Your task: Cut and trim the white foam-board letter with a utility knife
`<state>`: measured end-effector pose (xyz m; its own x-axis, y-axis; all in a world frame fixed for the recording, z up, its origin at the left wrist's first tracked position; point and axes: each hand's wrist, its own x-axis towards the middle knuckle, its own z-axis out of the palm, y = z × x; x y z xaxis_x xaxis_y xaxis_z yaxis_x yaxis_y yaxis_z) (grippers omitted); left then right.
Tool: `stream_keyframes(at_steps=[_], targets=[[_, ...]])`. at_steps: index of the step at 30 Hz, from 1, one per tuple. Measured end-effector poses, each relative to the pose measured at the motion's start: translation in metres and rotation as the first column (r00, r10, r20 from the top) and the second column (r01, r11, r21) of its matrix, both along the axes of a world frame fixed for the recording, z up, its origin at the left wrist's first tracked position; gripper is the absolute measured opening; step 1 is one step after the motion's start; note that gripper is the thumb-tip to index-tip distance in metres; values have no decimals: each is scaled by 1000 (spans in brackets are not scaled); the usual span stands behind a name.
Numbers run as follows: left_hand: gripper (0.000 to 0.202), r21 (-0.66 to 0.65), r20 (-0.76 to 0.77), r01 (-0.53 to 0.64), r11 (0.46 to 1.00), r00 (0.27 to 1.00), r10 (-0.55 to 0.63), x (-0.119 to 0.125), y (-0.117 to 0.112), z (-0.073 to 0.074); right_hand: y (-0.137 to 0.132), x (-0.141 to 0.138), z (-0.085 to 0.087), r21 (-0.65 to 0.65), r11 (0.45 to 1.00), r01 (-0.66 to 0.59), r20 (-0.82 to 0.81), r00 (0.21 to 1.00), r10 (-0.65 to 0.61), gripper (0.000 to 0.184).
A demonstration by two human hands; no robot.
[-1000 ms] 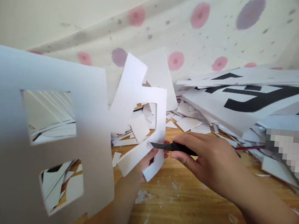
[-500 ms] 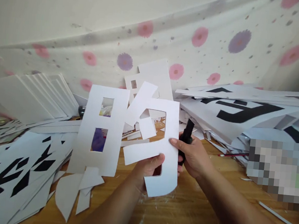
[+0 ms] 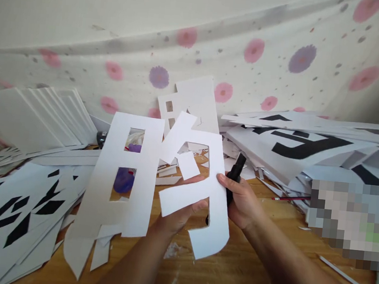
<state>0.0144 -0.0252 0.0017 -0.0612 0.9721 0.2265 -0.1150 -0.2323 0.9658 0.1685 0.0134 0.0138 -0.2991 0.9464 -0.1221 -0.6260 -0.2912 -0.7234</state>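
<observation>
A white cut-out character piece (image 3: 219, 216), with a long right side and a middle arm, is held up before me. My right hand (image 3: 247, 205) has its thumb on the front of the piece's right edge. The same hand grips a black stick-shaped tool (image 3: 237, 166), whose lower part is hidden. Behind the middle arm is my left hand (image 3: 173, 221), with its thumb and a finger apart below and above the arm and the other fingers hidden. To the left stands a white cut-out piece with two rectangular windows (image 3: 146, 191), joined at the lower left to a curved point.
White sheets with black shapes (image 3: 44, 217) lie at left, and more printed sheets (image 3: 296, 145) are heaped at right. White boards (image 3: 37, 118) lean at far left. A pencil (image 3: 287, 198) and a thin white strip (image 3: 344, 275) lie on the wooden table (image 3: 247, 272).
My left thumb has moved from the front of the piece to behind its middle arm. The held piece has tilted, its lower end shifting right. My right hand still grips the black tool.
</observation>
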Motion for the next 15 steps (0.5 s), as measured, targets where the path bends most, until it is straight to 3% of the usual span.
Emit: stream_keyframes(at_steps=[15], targets=[[49, 14, 56, 13, 1000, 998, -14, -14, 6, -24, 3, 2, 1, -17, 999, 29, -86, 996, -30, 33]])
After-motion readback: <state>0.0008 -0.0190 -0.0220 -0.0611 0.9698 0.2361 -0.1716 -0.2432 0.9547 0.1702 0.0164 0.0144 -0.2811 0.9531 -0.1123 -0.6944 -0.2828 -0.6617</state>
